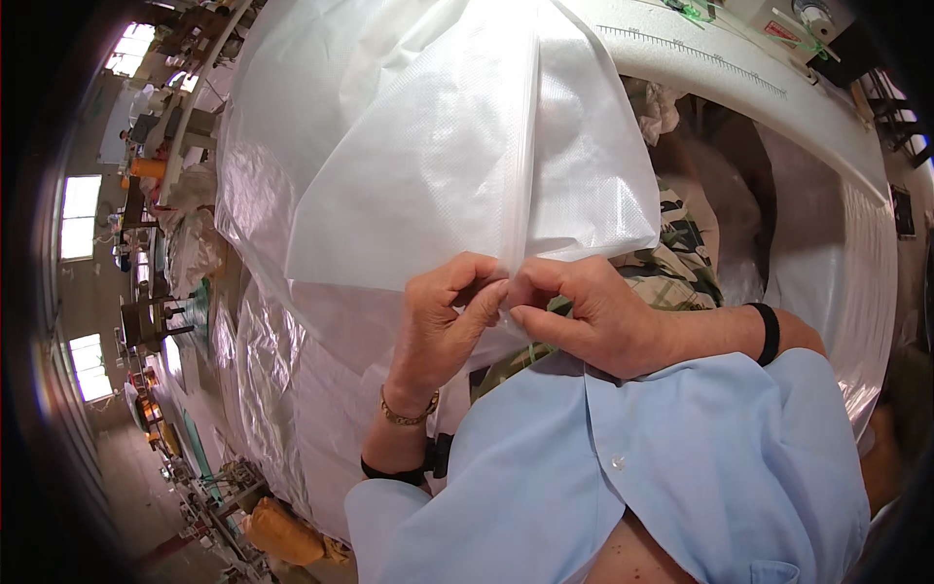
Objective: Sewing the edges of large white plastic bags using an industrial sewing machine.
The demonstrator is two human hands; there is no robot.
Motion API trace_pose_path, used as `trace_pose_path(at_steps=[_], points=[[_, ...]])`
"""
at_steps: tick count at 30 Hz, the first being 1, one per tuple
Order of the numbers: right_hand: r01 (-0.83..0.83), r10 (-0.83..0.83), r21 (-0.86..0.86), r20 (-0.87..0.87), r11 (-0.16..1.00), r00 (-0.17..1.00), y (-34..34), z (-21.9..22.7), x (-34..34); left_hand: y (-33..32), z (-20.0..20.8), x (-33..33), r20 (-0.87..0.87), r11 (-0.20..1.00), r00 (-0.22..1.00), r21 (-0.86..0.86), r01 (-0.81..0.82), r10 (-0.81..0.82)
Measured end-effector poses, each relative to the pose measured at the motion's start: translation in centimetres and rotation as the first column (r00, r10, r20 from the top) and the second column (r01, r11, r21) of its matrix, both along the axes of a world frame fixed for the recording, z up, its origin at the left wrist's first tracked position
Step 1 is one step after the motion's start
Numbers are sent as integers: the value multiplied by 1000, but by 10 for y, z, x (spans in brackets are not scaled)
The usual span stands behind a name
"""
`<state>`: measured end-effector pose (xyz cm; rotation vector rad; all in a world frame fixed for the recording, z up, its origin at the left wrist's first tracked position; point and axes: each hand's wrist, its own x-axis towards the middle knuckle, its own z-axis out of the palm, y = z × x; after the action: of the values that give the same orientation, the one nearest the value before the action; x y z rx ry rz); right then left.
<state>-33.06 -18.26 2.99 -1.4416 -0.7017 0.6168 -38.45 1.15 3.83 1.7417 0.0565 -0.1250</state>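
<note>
A large sheet of white, translucent woven plastic [409, 185] spreads out in front of me and over my lap. Down its middle runs a narrow, raised white strip [520, 175], perhaps a seam or a zip; I cannot tell which. At the strip's near end, my left hand [443, 316] pinches the sheet's edge between thumb and forefinger. Close beside it, almost touching, my right hand [603, 316] pinches the same edge with thumb and bent fingers. The exact bit of edge between the fingertips is mostly hidden.
A white worktable [681, 58] with a ruler scale curves along the far right, and part of a machine [817, 19] stands on it. Camouflage-patterned cloth [686, 253] shows beneath the sheet. More clear plastic [272, 389] hangs at the left, with cluttered benches beyond.
</note>
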Motion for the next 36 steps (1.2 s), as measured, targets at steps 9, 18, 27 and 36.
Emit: trace_pose_path(at_steps=[9, 18, 27, 36], points=[[40, 116, -301, 480, 953, 870, 8, -9, -9, 6, -18, 0, -25, 992, 994, 65, 111, -110], [-22, 262, -436, 500, 900, 825, 13, -15, -9, -4, -15, -1, -63, 985, 998, -167, -42, 32], [265, 275, -550, 709, 792, 650, -57, -7, 24, -3, -6, 0, -76, 979, 984, -116, -169, 161], [236, 259, -430, 811, 871, 525, -57, -10, 13, -2, 10, 0, 9, 993, 997, -83, -79, 80]])
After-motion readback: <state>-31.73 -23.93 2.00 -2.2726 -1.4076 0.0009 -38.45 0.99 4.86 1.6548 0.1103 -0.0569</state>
